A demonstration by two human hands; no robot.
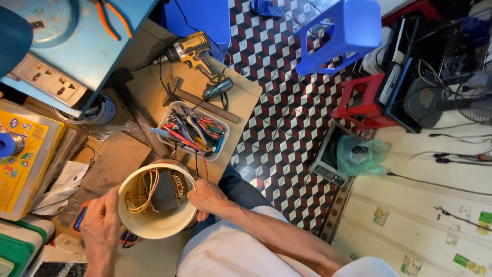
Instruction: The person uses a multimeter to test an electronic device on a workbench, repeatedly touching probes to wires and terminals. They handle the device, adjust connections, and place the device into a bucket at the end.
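— Where is there room around the round cream plastic housing (154, 225)?

— Little. The left hand (102, 225) presses its left side, the right hand (207, 197) its right rim. Just above sits the clear plastic tray of coloured tools (192, 131), blocking that way.

— And farther up?

— The yellow-and-black cordless drill (192, 51) lies across the brown wooden board (246, 97). The board's bare strip right of the tray stays passable, and the checkered tile floor (287, 128) beyond is open up to the blue plastic stool (348, 31).
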